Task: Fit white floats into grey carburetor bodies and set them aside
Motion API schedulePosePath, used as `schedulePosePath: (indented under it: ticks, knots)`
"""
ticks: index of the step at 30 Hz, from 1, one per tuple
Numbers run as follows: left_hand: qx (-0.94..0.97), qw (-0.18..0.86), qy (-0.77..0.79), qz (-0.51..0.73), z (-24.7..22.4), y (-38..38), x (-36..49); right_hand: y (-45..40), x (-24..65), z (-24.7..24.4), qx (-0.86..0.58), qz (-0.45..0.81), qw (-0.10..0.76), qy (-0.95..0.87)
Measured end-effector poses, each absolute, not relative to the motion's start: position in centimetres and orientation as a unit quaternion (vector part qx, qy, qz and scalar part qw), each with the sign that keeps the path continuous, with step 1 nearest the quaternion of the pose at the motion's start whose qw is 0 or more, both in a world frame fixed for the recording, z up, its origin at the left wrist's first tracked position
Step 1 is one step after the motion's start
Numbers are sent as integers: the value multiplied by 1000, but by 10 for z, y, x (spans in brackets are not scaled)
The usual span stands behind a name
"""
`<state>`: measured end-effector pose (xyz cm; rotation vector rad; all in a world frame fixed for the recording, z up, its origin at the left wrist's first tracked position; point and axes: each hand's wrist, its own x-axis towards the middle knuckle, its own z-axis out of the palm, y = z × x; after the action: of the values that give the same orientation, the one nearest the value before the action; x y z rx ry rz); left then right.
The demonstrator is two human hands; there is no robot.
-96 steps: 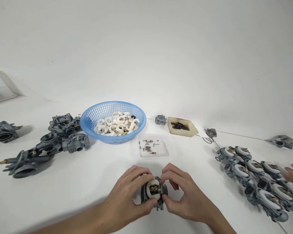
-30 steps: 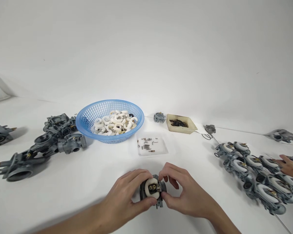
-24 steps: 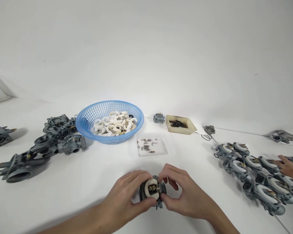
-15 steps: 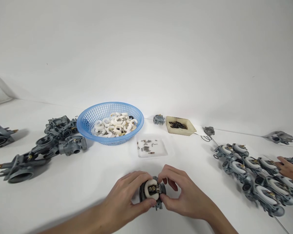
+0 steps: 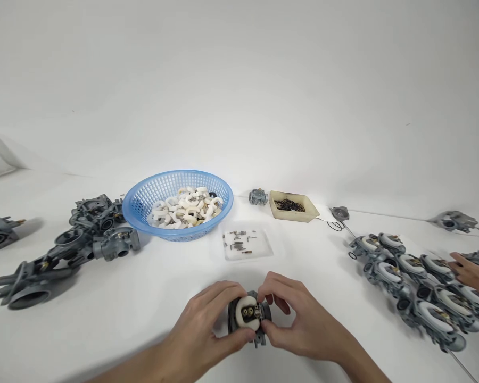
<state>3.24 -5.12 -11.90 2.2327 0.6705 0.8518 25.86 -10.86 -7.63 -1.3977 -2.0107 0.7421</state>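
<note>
Loose carburetors [image 5: 117,243] lie left of the basket [image 5: 175,234]. The parts tray [image 5: 259,254] sits before it, to the right. The ring box [image 5: 293,214] stands right of the basket, near the wall.

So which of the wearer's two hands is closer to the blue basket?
The left hand. It is in front of the blue basket and slightly right of it, at the left side of the grey part; the right hand is farther right, at that part's other side.
</note>
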Motion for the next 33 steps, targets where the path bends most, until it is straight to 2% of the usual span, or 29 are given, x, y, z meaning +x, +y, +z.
schedulePosePath:
  ticks: [19, 33]
  knots:
    - [851, 320, 211, 359, -120, -49, 34, -111, 260, -76, -525, 260, 275, -762]
    - [854, 298, 214, 368, -124, -48, 33, -111, 260, -64, -471, 246, 259, -807]
